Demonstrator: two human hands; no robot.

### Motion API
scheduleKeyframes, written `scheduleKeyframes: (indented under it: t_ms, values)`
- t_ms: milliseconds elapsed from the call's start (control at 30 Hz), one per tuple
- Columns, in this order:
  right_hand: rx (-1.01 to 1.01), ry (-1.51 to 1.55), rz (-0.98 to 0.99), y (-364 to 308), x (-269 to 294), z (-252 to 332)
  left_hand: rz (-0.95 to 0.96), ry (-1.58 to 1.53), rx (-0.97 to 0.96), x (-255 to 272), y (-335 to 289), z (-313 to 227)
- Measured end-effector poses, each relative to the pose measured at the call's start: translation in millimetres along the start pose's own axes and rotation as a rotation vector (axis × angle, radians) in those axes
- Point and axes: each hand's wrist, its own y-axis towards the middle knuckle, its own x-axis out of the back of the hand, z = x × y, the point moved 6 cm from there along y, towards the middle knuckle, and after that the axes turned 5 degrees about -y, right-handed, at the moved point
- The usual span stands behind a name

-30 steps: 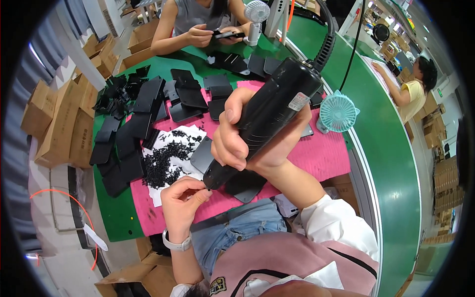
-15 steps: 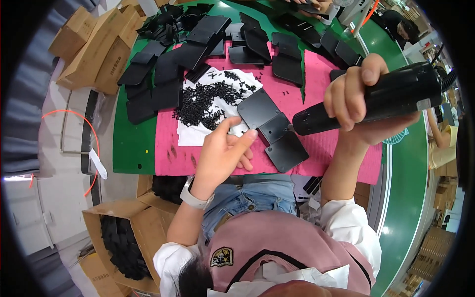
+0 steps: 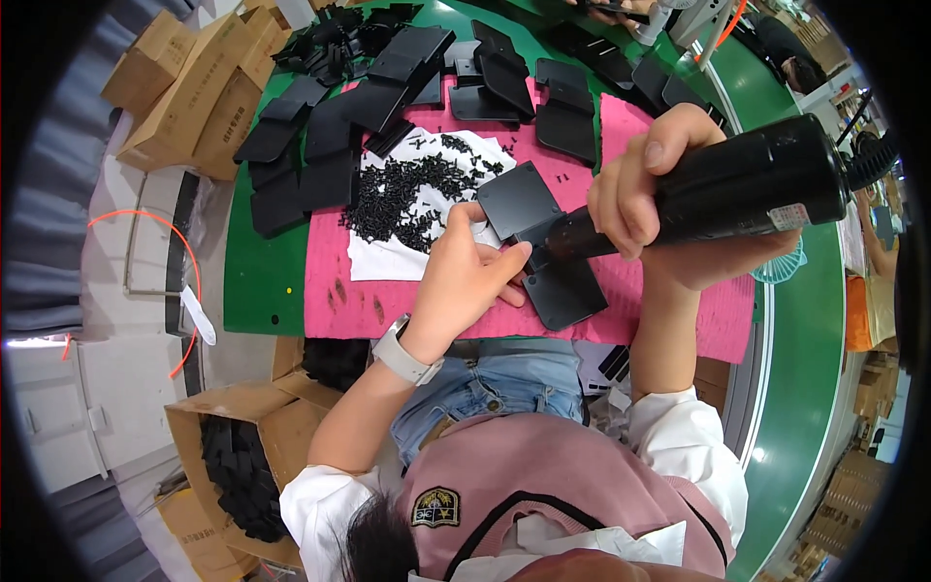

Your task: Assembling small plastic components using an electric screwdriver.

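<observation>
My right hand (image 3: 640,184) is wrapped round a thick black electric screwdriver (image 3: 742,184), held slanting down to the left. Its tip end meets the middle of a jointed black plastic plate (image 3: 567,296), hiding the bit and the spot it touches. My left hand (image 3: 475,262) grips this plate at its left edge, thumb on the middle section and the other fingers at the side and partly beneath. A heap of small black screws (image 3: 393,199) lies on a white cloth (image 3: 373,265) just beyond my left hand. Pink padding (image 3: 436,310) lies beneath the cloth and the plate.
More black plates (image 3: 330,136) are piled along the far left and back of the green table (image 3: 252,301). An open carton (image 3: 291,456) of black parts stands at lower left. Cardboard boxes (image 3: 194,87) are stacked at upper left. Another person's hands (image 3: 616,15) show at the far edge.
The screwdriver has moved left and down onto the plate's middle. My left hand has shifted right, its thumb now on the plate.
</observation>
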Motion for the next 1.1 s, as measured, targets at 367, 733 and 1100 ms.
scheduleKeyframes:
  t_ms: [367,733,1100]
  values:
    - [-0.094,-0.038,-0.059,1.5,-9.7,-14.6,-0.056,-0.132,-0.063,0.5,2.1,3.5]
    - [-0.207,-0.234,-0.300,7.7,-11.4,-25.8,-0.114,-0.153,-0.108,0.7,5.9,11.6]
    - [-0.189,-0.227,-0.247,0.1,3.0,-29.4,-0.135,-0.177,-0.179,-1.4,8.3,13.5]
